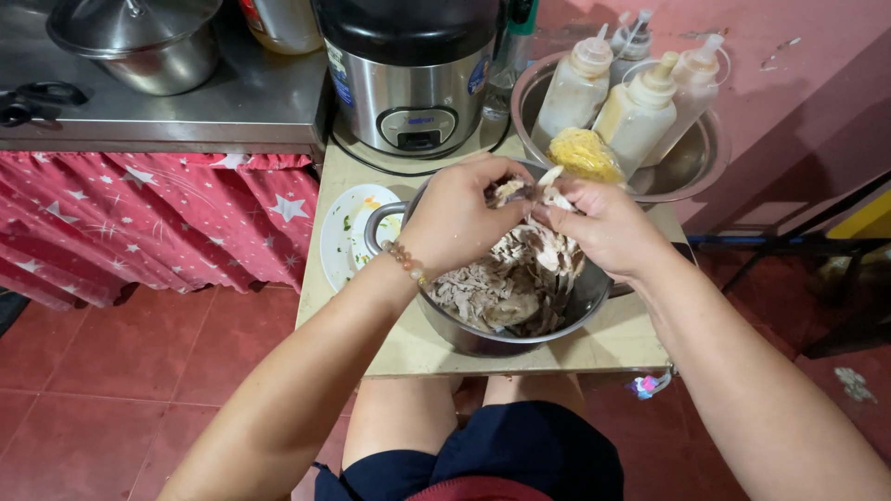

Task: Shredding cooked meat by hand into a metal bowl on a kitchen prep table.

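Observation:
A steel pot stands on a small beige table in front of my knees, filled with shredded cooked meat. Both my hands are over the pot's far side. My left hand, with a bead bracelet at the wrist, and my right hand pinch the same pale piece of meat between their fingertips, held just above the heap.
A white plate lies left of the pot. Behind stand a rice cooker and a steel bowl holding several squeeze bottles and a bag of yellow noodles. A lidded pot sits on the steel counter with a red star cloth.

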